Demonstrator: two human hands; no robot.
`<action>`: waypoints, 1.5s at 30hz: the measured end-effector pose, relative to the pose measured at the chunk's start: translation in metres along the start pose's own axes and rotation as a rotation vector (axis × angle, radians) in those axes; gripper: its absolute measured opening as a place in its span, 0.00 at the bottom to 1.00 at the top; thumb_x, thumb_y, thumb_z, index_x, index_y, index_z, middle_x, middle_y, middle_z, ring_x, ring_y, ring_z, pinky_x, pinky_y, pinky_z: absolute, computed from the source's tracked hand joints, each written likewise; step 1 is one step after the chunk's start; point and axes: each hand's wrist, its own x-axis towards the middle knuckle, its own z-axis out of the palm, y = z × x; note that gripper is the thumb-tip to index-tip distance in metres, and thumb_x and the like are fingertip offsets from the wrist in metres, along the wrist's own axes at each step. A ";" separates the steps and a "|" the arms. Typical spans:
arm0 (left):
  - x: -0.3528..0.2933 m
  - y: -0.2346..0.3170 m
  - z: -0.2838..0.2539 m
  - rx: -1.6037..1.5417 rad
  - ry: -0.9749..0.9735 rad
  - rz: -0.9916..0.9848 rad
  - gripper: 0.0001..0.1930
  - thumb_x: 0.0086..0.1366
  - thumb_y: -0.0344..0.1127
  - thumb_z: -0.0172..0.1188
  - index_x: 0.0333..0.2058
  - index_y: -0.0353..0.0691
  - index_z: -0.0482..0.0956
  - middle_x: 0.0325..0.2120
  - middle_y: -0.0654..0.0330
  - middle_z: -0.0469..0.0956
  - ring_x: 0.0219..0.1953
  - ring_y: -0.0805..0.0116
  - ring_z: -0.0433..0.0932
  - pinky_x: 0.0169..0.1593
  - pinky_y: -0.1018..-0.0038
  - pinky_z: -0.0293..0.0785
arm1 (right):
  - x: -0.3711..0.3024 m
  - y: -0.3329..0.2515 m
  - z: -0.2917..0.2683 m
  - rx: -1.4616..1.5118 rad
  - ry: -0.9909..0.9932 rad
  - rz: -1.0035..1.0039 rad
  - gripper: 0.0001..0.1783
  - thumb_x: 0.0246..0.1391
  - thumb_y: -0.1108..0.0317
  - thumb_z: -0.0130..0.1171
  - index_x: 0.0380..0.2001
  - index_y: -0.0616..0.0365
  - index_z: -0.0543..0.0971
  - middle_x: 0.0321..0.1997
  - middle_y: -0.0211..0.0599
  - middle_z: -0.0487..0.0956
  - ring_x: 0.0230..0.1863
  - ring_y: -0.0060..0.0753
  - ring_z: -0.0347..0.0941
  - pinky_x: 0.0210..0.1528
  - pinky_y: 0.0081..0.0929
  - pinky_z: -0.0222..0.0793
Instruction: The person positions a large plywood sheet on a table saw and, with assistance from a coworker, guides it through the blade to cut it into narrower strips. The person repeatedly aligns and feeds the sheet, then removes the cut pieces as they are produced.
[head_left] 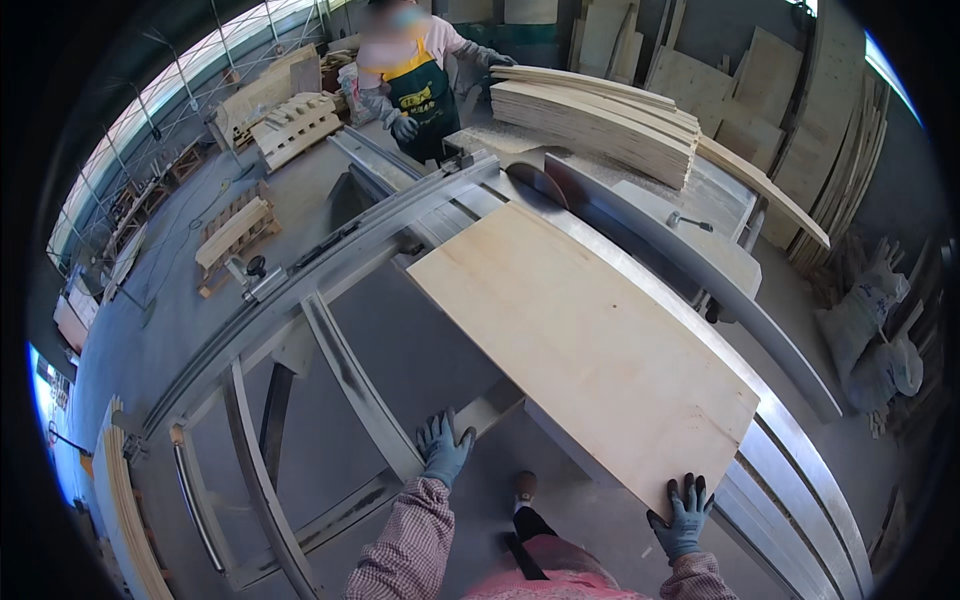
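My left hand (445, 452), in a blue-grey glove, rests with fingers spread at the metal frame (350, 365) of a sliding table saw. My right hand (684, 520), gloved alike, lies against the near edge of a plywood sheet (590, 345), close to its near right corner, fingers stretched out. That pale sheet lies flat on the saw table (800, 475), running away from me. Just beyond its far end stands a round saw blade (537, 187). Along the sheet's right side runs a long metal fence (690, 260), set apart from it.
A co-worker (420, 95) in a dark apron and gloves stands beyond the saw, one hand at a stack of plywood strips (595, 130). One long strip (765, 190) juts toward me. Pallets (235, 235) sit at left, boards (118, 490) near left, sacks (875, 330) at right.
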 end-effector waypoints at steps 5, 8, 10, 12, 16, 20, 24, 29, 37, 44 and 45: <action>0.029 0.021 0.002 -0.169 0.107 -0.041 0.38 0.58 0.56 0.50 0.58 0.32 0.55 0.57 0.39 0.56 0.62 0.42 0.51 0.63 0.51 0.42 | -0.001 -0.004 -0.001 -0.042 0.000 -0.011 0.42 0.27 0.52 0.68 0.53 0.44 0.69 0.66 0.43 0.55 0.68 0.53 0.43 0.63 0.62 0.31; 0.069 0.045 0.010 -0.128 0.176 0.050 0.41 0.59 0.57 0.49 0.58 0.26 0.51 0.58 0.35 0.52 0.62 0.39 0.47 0.63 0.51 0.41 | 0.008 -0.006 -0.007 -0.071 -0.016 -0.043 0.42 0.28 0.52 0.68 0.53 0.44 0.69 0.65 0.43 0.55 0.67 0.52 0.44 0.64 0.63 0.28; 0.096 0.083 0.005 -0.131 0.143 0.071 0.43 0.59 0.56 0.49 0.58 0.23 0.48 0.58 0.31 0.49 0.63 0.37 0.44 0.63 0.50 0.40 | 0.004 0.007 -0.004 -0.114 -0.032 -0.046 0.42 0.28 0.49 0.66 0.53 0.44 0.69 0.65 0.45 0.55 0.67 0.55 0.43 0.63 0.65 0.28; 0.098 0.106 0.015 -0.068 0.218 -0.026 0.47 0.58 0.57 0.51 0.58 0.20 0.44 0.58 0.26 0.42 0.62 0.33 0.40 0.63 0.48 0.38 | 0.004 0.013 -0.005 -0.116 -0.013 -0.103 0.44 0.27 0.54 0.65 0.55 0.44 0.66 0.66 0.46 0.54 0.67 0.57 0.43 0.63 0.64 0.28; 0.107 0.113 0.021 -0.050 0.254 -0.042 0.49 0.56 0.60 0.52 0.58 0.19 0.44 0.58 0.25 0.37 0.62 0.31 0.37 0.63 0.47 0.36 | 0.005 0.000 -0.009 -0.100 0.045 -0.151 0.41 0.38 0.42 0.62 0.57 0.42 0.66 0.65 0.42 0.58 0.66 0.53 0.49 0.62 0.65 0.33; 0.131 0.125 0.012 0.060 0.207 0.016 0.48 0.55 0.59 0.52 0.58 0.19 0.46 0.59 0.27 0.40 0.63 0.34 0.36 0.64 0.48 0.34 | 0.007 -0.016 -0.012 -0.056 0.100 -0.112 0.40 0.39 0.42 0.62 0.57 0.42 0.66 0.65 0.42 0.57 0.66 0.53 0.50 0.62 0.65 0.32; 0.165 0.140 0.017 0.077 0.199 0.025 0.49 0.55 0.62 0.49 0.58 0.20 0.46 0.59 0.28 0.41 0.64 0.35 0.35 0.64 0.49 0.30 | 0.034 -0.021 -0.026 -0.038 0.074 -0.063 0.40 0.39 0.44 0.62 0.57 0.42 0.66 0.66 0.42 0.56 0.66 0.53 0.49 0.62 0.65 0.31; 0.206 0.167 0.015 0.111 0.081 -0.048 0.49 0.56 0.63 0.47 0.59 0.23 0.43 0.60 0.29 0.39 0.64 0.37 0.35 0.64 0.50 0.30 | 0.075 -0.010 -0.028 -0.015 0.095 -0.076 0.41 0.40 0.44 0.63 0.58 0.42 0.65 0.66 0.41 0.55 0.66 0.52 0.48 0.61 0.67 0.32; 0.272 0.180 0.016 0.070 0.034 -0.094 0.50 0.55 0.65 0.46 0.60 0.24 0.42 0.61 0.31 0.38 0.65 0.40 0.34 0.65 0.52 0.29 | 0.136 -0.021 -0.026 -0.119 -0.022 -0.041 0.38 0.45 0.44 0.59 0.59 0.43 0.64 0.66 0.42 0.56 0.67 0.52 0.46 0.59 0.70 0.33; 0.288 0.172 0.009 -0.044 0.110 -0.081 0.49 0.55 0.59 0.51 0.59 0.22 0.42 0.60 0.29 0.41 0.64 0.39 0.37 0.64 0.51 0.31 | 0.154 -0.042 -0.015 -0.120 0.052 -0.066 0.37 0.44 0.44 0.58 0.58 0.44 0.65 0.65 0.44 0.57 0.66 0.53 0.49 0.61 0.67 0.32; 0.288 0.171 0.007 -0.062 0.123 -0.087 0.49 0.55 0.59 0.51 0.59 0.22 0.42 0.59 0.29 0.41 0.64 0.38 0.37 0.64 0.51 0.32 | 0.155 -0.046 -0.016 -0.133 0.043 -0.068 0.37 0.44 0.44 0.58 0.58 0.44 0.66 0.65 0.44 0.57 0.66 0.53 0.49 0.61 0.67 0.32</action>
